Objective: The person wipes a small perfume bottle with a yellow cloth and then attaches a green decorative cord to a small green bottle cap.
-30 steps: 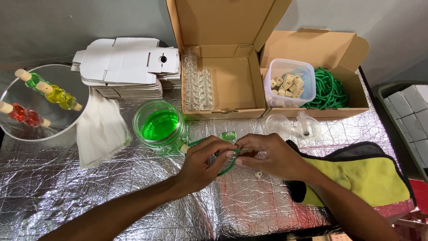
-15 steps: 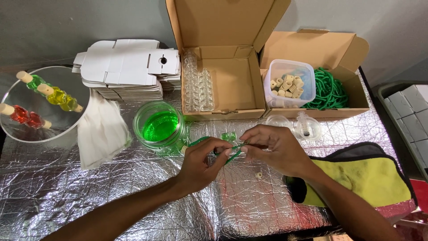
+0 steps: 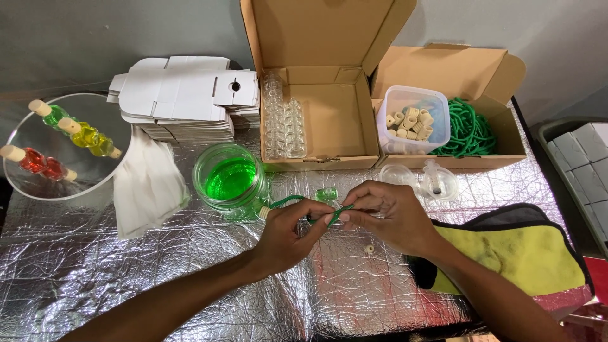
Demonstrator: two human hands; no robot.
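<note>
My left hand (image 3: pixel 288 233) and my right hand (image 3: pixel 387 214) meet over the silver foil sheet (image 3: pixel 158 278), both pinching a thin green cord (image 3: pixel 286 201). The cord runs left toward a small cork-stoppered bottle (image 3: pixel 256 212) lying beside the glass jar of green liquid (image 3: pixel 230 177). A small green glass piece (image 3: pixel 327 194) shows just above my fingers. What exactly lies between my fingertips is hidden. A small cork (image 3: pixel 369 249) lies on the foil below my right hand.
An open cardboard box (image 3: pixel 329 120) holds clear glass vials (image 3: pixel 284 123). A second box (image 3: pixel 500 139) holds a tub of corks (image 3: pixel 413 120) and green cord coils (image 3: pixel 470 132). Flat white cartons (image 3: pixel 183 98), a white cloth (image 3: pixel 145 183), a glass bowl (image 3: pixel 63 145), a yellow cloth (image 3: pixel 519 253).
My hands stay close together on the cord; the fingers have shifted slightly, drawing the green cord tighter between them.
</note>
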